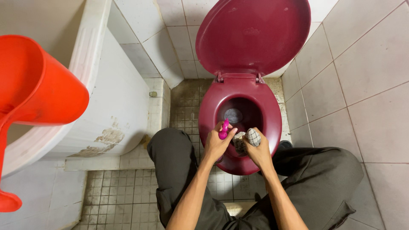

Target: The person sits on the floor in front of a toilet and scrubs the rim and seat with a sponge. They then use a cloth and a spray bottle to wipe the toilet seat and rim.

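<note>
A dark red toilet (272, 115) stands against the tiled wall with its lid (253, 36) raised. My left hand (216, 142) is closed around a pink spray bottle (223, 129), held over the front of the bowl. My right hand (257, 149) grips a checked grey cloth (252, 137), bunched up just inside the front rim. The two hands are side by side, almost touching. Water shows at the bottom of the bowl (233, 115).
A red plastic scoop (34, 89) hangs on the rim of a white tiled water basin (110, 102) at the left. My knees in dark trousers (324, 179) flank the toilet. Small floor tiles (119, 196) are stained, and tiled walls close in on the right.
</note>
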